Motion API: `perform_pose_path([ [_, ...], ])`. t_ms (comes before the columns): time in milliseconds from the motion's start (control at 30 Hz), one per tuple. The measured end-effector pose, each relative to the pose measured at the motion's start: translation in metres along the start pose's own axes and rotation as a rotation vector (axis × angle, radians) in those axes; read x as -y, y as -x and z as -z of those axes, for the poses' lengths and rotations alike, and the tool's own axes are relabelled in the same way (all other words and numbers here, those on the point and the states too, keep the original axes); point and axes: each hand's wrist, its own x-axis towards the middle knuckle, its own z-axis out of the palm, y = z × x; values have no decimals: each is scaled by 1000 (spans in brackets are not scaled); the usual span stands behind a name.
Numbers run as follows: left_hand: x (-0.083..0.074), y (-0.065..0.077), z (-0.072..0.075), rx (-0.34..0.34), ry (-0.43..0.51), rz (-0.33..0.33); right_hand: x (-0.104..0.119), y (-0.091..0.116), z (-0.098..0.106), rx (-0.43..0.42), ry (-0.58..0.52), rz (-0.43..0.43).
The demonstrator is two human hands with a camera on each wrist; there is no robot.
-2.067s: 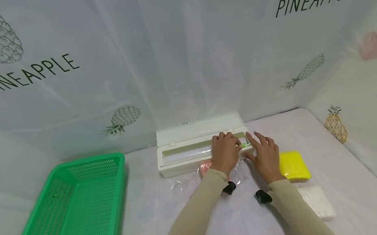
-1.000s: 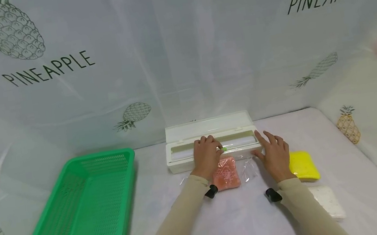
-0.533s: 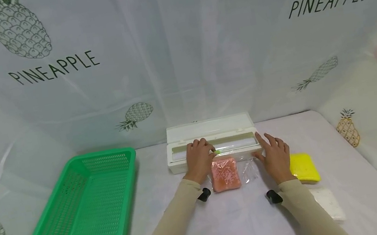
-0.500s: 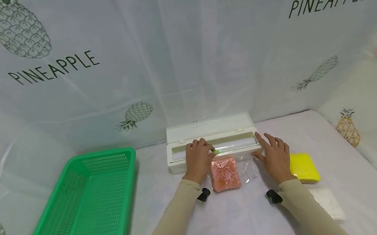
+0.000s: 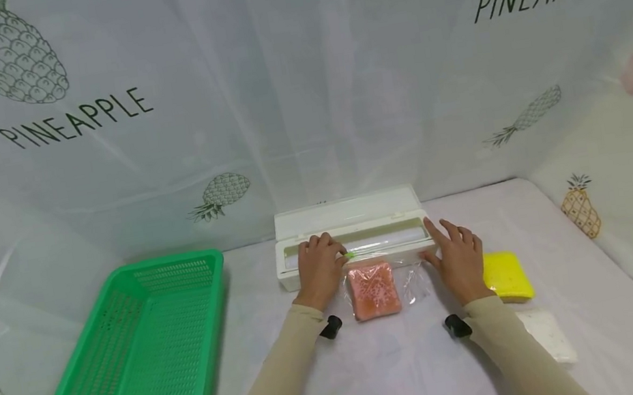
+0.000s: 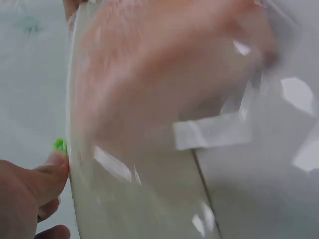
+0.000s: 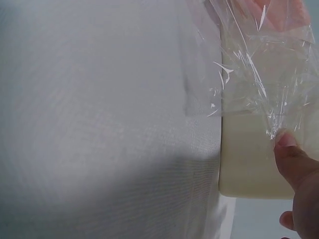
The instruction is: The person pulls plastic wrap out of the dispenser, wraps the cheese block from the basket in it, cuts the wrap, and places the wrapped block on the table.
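A white cling film dispenser [image 5: 400,255] lies at the back of the table, its lid [image 5: 346,212] raised and the roll showing inside. My left hand [image 5: 318,272] pinches the small green slide cutter [image 6: 60,145] on its front edge, left of the middle. At the right end, my right hand [image 5: 460,264] holds the dispenser, with the thumb pressing clear film [image 7: 259,69] against the front wall and the other fingers spread over the top rim. An orange-pink sponge-like block [image 5: 373,290] sits under clear film directly before the dispenser.
A yellow block [image 5: 505,274] and a white block [image 5: 548,335] lie to the right, partly beside the right forearm. On the left stands a large green plastic basket [image 5: 217,296]. A printed curtain [image 5: 317,121] hangs right behind the dispenser.
My left hand has slid the green cutter leftward along the dispenser from near its right end, uncovering the orange-pink block. The right hand keeps its place at the right end.
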Motion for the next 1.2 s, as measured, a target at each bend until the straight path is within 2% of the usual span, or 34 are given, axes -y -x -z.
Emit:
perform_pose_path([
  [200, 29, 19, 17, -5, -54, 93, 3, 0, 0, 2, -19, -3],
  [333, 36, 21, 17, -9, -60, 85, -1, 1, 4, 3, -15, -12],
  [633, 47, 29, 21, -22, -33, 83, 2, 0, 1, 21, -8, -12],
  [967, 60, 34, 30, -20, -59, 116, 2, -2, 1, 20, -24, -5],
  [1067, 65, 36, 32, -35, -57, 106, 2, -2, 2, 15, -39, -6],
  [1200, 74, 41, 32, -80, -44, 130, -1, -2, 3, 15, -42, -4],
])
